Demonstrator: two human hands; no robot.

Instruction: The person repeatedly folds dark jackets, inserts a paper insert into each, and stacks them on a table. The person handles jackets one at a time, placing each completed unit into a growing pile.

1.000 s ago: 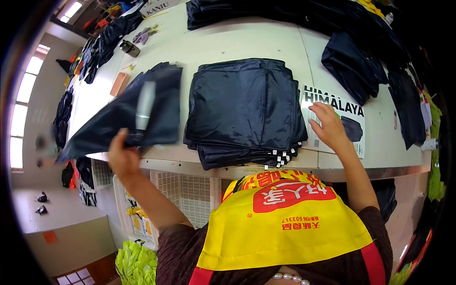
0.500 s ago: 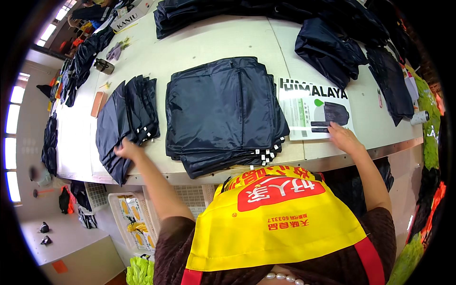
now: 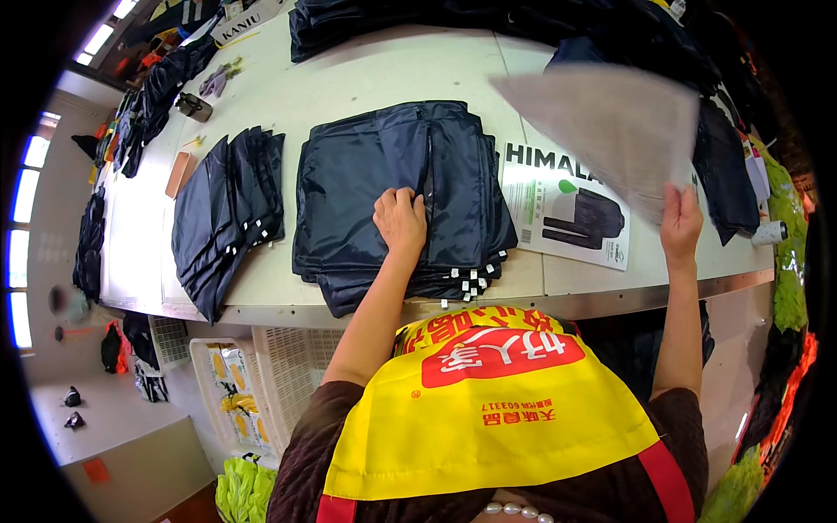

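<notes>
My left hand (image 3: 401, 220) lies on the top folded dark navy garment (image 3: 349, 174) of the middle stack, its fingers bunched on the cloth beside a long zip. White tags stick out at the stack's near right corner. In my raised right hand (image 3: 681, 222) a thin pale sheet (image 3: 636, 122) is pinched by its lower right corner, blurred by motion, its plain greyish side showing. Below it, flat on the table, lies a printed white sheet (image 3: 567, 213) with a picture of dark clothing and a green drop shape.
A smaller fanned pile of dark garments (image 3: 231, 209) lies left, beside a long pinkish-brown block (image 3: 180, 173). A metal flask (image 3: 193, 107) stands farther back. Dark garments (image 3: 418, 22) line the far side. A white thread spool (image 3: 770, 233) sits at the right edge; crates (image 3: 228, 383) stand below.
My left hand has moved right, from the left pile to the middle stack. My right hand has lifted the top sheet off the printed one beneath.
</notes>
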